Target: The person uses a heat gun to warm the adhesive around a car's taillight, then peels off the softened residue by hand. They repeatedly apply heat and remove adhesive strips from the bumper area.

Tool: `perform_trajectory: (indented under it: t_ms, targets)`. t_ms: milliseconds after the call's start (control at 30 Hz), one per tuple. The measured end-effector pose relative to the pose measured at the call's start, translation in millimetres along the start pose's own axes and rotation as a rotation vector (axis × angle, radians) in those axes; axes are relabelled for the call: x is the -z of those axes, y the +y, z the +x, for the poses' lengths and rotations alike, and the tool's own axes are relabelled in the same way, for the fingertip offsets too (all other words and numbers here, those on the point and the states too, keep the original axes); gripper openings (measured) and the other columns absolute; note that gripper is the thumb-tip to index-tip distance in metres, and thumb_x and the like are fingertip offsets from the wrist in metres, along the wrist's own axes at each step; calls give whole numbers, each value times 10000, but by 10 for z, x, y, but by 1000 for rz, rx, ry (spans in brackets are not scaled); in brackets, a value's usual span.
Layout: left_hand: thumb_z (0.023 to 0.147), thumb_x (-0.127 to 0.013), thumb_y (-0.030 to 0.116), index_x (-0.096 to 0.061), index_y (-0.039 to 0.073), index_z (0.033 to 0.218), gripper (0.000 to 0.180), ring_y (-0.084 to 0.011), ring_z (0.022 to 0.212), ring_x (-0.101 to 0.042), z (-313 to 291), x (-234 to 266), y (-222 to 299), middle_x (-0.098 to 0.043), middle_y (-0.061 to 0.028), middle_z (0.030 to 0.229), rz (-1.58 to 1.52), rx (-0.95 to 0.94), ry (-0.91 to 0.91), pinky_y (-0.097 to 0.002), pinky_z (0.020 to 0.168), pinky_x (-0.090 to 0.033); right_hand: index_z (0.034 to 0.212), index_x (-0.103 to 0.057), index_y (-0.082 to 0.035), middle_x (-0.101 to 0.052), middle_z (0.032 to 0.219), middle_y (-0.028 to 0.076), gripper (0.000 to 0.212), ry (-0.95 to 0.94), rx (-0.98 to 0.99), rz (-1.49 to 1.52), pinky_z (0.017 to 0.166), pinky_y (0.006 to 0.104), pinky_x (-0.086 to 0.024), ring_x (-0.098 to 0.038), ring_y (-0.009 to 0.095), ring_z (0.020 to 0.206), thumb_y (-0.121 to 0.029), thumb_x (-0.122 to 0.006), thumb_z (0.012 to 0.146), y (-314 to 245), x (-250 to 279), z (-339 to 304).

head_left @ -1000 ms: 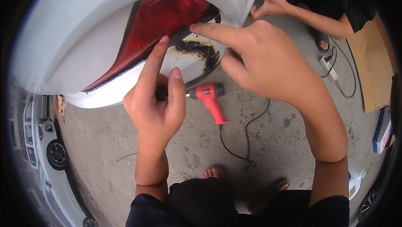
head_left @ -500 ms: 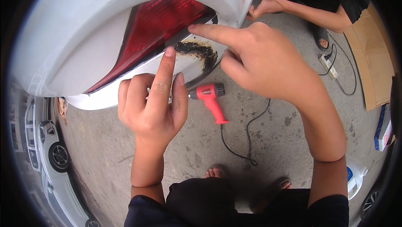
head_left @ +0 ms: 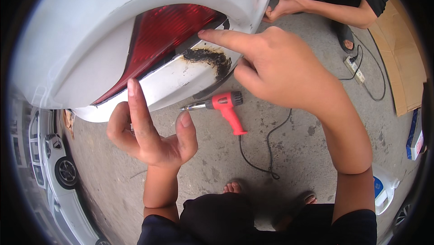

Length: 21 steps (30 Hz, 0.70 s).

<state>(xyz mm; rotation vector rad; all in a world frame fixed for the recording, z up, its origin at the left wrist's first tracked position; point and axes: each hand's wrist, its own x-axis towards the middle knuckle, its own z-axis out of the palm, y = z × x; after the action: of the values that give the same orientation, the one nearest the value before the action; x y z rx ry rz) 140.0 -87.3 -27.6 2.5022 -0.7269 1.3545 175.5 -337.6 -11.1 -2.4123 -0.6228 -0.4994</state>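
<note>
A red tail light (head_left: 169, 30) is set in the white car body (head_left: 77, 50). Just below it, the white bumper (head_left: 169, 75) carries a blackened, scorched patch (head_left: 210, 59). With its index finger stretched out, my right hand (head_left: 282, 71) points at the lamp's lower edge; the fingertip seems to touch it, and the other fingers curl under, partly hidden. My left hand (head_left: 151, 134) holds nothing, its index finger raised near the bumper's lower left part and its thumb spread away. Between and beyond my hands, a red and black heat gun (head_left: 226, 109) lies on the floor.
The heat gun's black cord (head_left: 267, 147) loops over the concrete. At the upper right another person's hand (head_left: 289, 3) is at the car's edge. A power strip (head_left: 354, 69), a cardboard sheet (head_left: 398, 59) and a white jug (head_left: 384, 190) lie right; a parked car (head_left: 56, 168) stands left.
My left hand has drawn back down and left from the scorched patch, its thumb opening away from the index finger. My right fingertip has slid slightly left along the lamp's edge.
</note>
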Motion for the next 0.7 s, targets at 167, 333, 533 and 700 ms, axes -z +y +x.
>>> perform_trajectory:
  t_ms: [167,333,533,700]
  targets:
    - [837,-718,221,-475,-127,1504,791,-303,1108,-651,-35,-69,25,-639,-278,1421,-149,-40,-132,-369,933,-442,1414,-674,-170,-601,605,153,661,4,-13,28,554,381,-472,-555,277,490,-16,-577,779,0,-13,-11]
    - [798,-720,151,-378,-126,1561,881,-248,809,-596,145,-235,30,-667,-225,1407,-410,45,-220,-317,767,-487,1419,-669,-167,-591,595,151,670,10,-6,32,549,384,-466,-555,271,490,-16,-572,774,-2,-22,-18]
    - [828,-698,161,-385,-113,1562,843,-262,773,-581,290,-221,-38,-699,-226,1345,-424,-8,-314,-322,771,-506,1411,-671,-168,-581,589,152,668,-24,-30,44,550,396,-467,-563,287,499,-18,-576,767,-12,4,-18]
    - [835,-701,192,-379,-98,1571,854,-268,885,-635,319,-128,-84,-695,-219,1345,-431,-4,-278,-322,764,-495,1408,-672,-171,-591,604,160,665,4,-11,1,561,409,-476,-580,303,513,-17,-575,768,-20,-19,-25]
